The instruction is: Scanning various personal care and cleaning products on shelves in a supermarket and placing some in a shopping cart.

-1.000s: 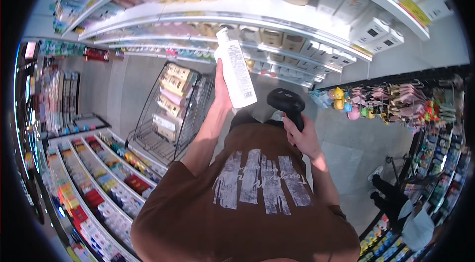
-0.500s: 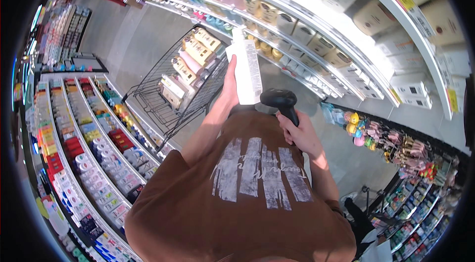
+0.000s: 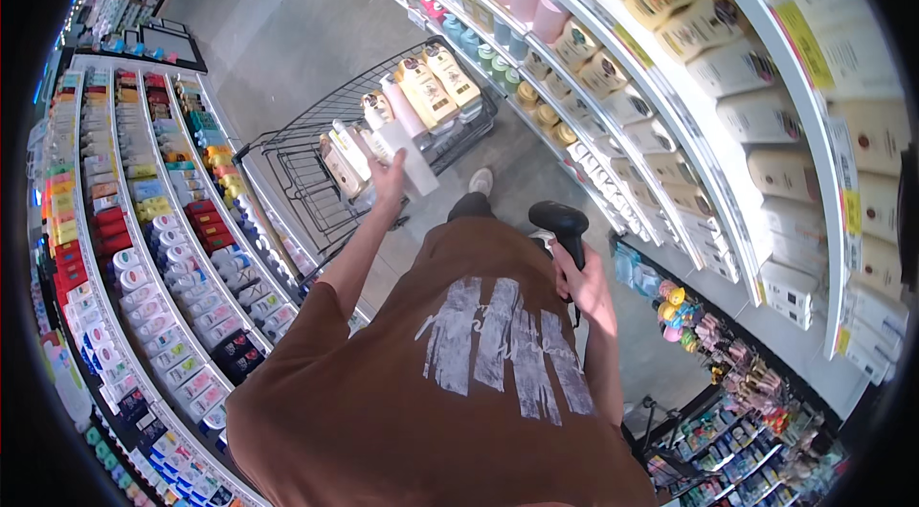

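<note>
My left hand is closed round a white pump bottle, held tilted at the near side of a black wire shopping cart. Inside the cart stand several bottles, among them cream-coloured bottles with dark caps and a pale pink bottle. The white bottle covers part of them. My right hand grips the handle of a black handheld barcode scanner in front of my right side, its head pointing up and away from me.
Tall white shelves full of bottles run along the right. Lower curved shelves of packaged goods line the left. Small hanging toys are at the lower right. Grey floor stretches beyond the cart, and my shoe shows below it.
My left hand has carried the white bottle from in front of my chest left to the cart. The scanner has shifted slightly down and right. My view has turned.
</note>
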Tool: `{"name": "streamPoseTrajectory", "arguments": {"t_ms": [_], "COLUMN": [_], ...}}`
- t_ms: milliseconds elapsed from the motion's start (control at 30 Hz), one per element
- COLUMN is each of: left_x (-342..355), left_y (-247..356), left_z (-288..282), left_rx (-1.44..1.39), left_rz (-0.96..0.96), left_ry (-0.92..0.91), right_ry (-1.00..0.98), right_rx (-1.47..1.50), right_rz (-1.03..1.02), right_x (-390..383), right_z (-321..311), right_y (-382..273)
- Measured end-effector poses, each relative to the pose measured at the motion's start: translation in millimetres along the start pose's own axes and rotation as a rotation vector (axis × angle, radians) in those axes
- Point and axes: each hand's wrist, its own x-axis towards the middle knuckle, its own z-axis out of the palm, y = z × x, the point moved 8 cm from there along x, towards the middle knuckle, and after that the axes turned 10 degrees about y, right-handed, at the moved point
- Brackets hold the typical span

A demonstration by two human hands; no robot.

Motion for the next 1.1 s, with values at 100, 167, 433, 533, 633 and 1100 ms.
{"name": "streamPoseTrajectory", "arguments": {"t_ms": [100, 167, 433, 533, 633, 1100], "left_x": [91.5, 133.2, 203.3, 218.3, 222.5, 223.2], "left_y": [-67.6, -89.4, -100.5, -101.2, -103.7, -100.2], "left_z": [-57.5, -76.4, -64.3, -55.3, -49.8, -32.5], "left_rx": [0.202, 0.309, 0.675, 0.738, 0.739, 0.806], "left_rz": [0.158, 0.177, 0.142, 0.088, 0.044, -0.001], "left_ry": [0.311, 0.344, 0.423, 0.406, 0.398, 0.442], "right_ry": [-0.011, 0.01, 0.127, 0.16, 0.172, 0.205], "right_rx": [-0.043, -0.08, -0.125, -0.135, -0.158, -0.167], "right_rz": [0.06, 0.114, 0.225, 0.263, 0.276, 0.334], "right_x": [15.3, 27.6, 47.0, 49.1, 50.3, 48.3], "right_z": [19.3, 25.9, 48.1, 54.4, 61.4, 83.4], "right_y": [3.0, 13.4, 21.6, 25.5, 28.7, 41.1]}}
